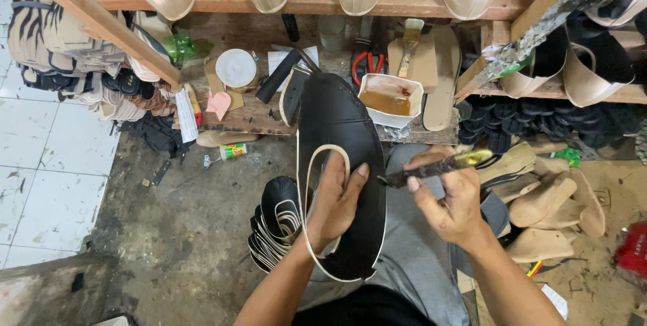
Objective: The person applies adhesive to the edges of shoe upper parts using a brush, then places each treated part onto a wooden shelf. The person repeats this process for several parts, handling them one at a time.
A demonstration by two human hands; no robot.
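Note:
My left hand (337, 198) grips a large black shoe upper piece (340, 120) with a pale trimmed edge, holding it upright over my lap, thumb on its right side. My right hand (450, 199) holds a glue-crusted brush (438, 166) by the handle, its tip touching the right edge of the black piece. A white container of brown glue (389, 100) stands just beyond the piece on the low wooden bench (236, 120).
A stack of black uppers (278, 225) lies on the floor by my left knee. Wooden shoe lasts (549, 208) pile at the right. The bench holds red pliers (367, 63), a white lid (236, 68) and insoles. Pale uppers hang from the shelf above; white tiles at left.

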